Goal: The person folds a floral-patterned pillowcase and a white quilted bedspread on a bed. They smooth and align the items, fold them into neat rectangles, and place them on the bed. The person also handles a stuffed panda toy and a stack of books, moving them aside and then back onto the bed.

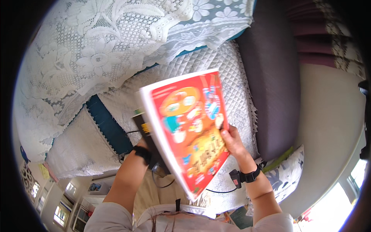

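A thick red picture book (185, 127) with colourful drawings and writing on its cover is tilted up before me, slightly blurred. My right hand (232, 139) grips its right edge, with the thumb on the cover. Behind its left side shows a dark book (148, 129) with yellow marks on the edge. My left hand (141, 144) reaches behind the books from the lower left, and its fingers are hidden. Both wrists wear black straps, and thin cables run near them.
Beneath the books spreads a white quilted cover (203, 62) on a sofa. White lace cloth (98, 55) drapes across the far side. A dark grey backrest (269, 87) rises on the right, with a patterned cushion (285, 182) below it. Shelving (94, 200) stands at the lower left.
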The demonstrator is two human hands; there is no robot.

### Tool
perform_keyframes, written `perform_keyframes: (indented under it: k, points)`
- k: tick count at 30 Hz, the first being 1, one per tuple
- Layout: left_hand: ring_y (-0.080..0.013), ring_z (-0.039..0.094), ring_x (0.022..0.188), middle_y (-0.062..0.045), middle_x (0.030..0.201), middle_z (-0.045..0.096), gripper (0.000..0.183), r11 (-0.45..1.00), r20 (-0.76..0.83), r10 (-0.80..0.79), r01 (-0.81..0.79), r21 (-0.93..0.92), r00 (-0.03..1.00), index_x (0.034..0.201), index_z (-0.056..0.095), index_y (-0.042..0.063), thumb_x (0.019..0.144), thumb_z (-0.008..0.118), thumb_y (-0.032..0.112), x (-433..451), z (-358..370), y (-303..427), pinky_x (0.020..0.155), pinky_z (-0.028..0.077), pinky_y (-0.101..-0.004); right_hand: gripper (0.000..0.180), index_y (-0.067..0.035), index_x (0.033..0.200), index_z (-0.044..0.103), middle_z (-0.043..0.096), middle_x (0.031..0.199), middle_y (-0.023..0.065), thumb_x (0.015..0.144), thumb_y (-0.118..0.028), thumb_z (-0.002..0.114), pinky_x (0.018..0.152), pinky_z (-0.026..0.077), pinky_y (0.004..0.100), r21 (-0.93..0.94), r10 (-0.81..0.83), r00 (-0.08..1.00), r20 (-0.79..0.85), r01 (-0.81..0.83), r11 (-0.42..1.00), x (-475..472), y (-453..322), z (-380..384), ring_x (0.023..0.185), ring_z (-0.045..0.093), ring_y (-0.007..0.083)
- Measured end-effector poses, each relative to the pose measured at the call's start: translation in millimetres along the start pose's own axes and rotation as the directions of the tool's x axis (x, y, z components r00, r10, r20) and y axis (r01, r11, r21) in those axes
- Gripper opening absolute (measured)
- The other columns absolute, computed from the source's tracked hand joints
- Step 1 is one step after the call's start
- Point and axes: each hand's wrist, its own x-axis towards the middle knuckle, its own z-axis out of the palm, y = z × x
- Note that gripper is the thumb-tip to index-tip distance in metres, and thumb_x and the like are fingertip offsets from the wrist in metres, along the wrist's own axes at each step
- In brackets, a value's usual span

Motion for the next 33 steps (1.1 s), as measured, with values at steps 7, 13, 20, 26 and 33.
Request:
perform_keyframes:
  k: [7,13,20,26,33]
  points:
    - [-0.0257,0.056,0.114,-0.015,0.128,0.057,0.065,0.956,-0.143,0.267,-0.281,-0.084,0.953,0.132,0.051,0.003,0.096,0.042,0.057,-167.4,-49.1,4.8,0.096,0.046,-0.0413,0.056,0.005,0.126,0.053,0.064,0.109,0.0059,0.088,-0.032,0.07,0.087,0.048,0.0284,-0.07,-0.116,0.927,0.357,0.15,0.986,-47.2,-63.0,122.5,0.1,0.057,0.0111]
    - [-0.0256,0.056,0.114,-0.015,0.127,0.058,0.064,0.851,-0.242,0.438,-0.486,-0.197,0.866,0.131,0.051,0.003,0.096,0.042,0.056,-304.3,-93.7,-35.9,0.096,0.046,-0.0415,0.045,-0.002,0.119,0.059,0.064,0.112,0.0069,0.09,-0.035,0.066,0.086,0.05,0.0317,0.124,-0.264,0.849,0.457,0.233,0.964,-79.8,-90.5,174.5,0.101,0.059,0.014]
    - [-0.0254,0.056,0.114,-0.014,0.126,0.058,0.064,0.701,-0.341,0.579,-0.665,-0.256,0.741,0.13,0.052,0.004,0.096,0.042,0.056,-417.9,-139.0,-90.7,0.097,0.045,-0.0419,0.054,-0.002,0.128,0.05,0.062,0.117,0.0095,0.085,-0.027,0.071,0.085,0.055,0.0347,0.059,-0.264,0.885,0.383,0.261,0.963,-55.5,-149.1,157.7,0.104,0.063,0.0208]
    - [-0.0252,0.056,0.114,-0.014,0.125,0.059,0.063,0.589,-0.383,0.642,-0.747,-0.308,0.664,0.13,0.052,0.004,0.096,0.042,0.056,-456.4,-165.2,-133.2,0.097,0.044,-0.0422,0.036,-0.003,0.121,0.058,0.065,0.109,0.007,0.088,-0.016,0.067,0.084,0.054,0.0361,-0.172,0.08,0.916,0.393,-0.012,0.985,21.1,-61.5,290.8,0.098,0.064,0.0187]
    - [-0.025,0.056,0.114,-0.014,0.125,0.059,0.063,0.505,-0.339,0.707,-0.779,-0.371,0.62,0.129,0.053,0.004,0.095,0.043,0.056,-485.4,-218.3,-182.1,0.097,0.044,-0.0425,0.044,0.0,0.126,0.054,0.066,0.11,0.0088,0.088,-0.019,0.066,0.079,0.055,0.0313,-0.52,0.496,0.524,0.692,-0.115,0.846,-33.7,98.1,474.4,0.093,0.066,0.0161]
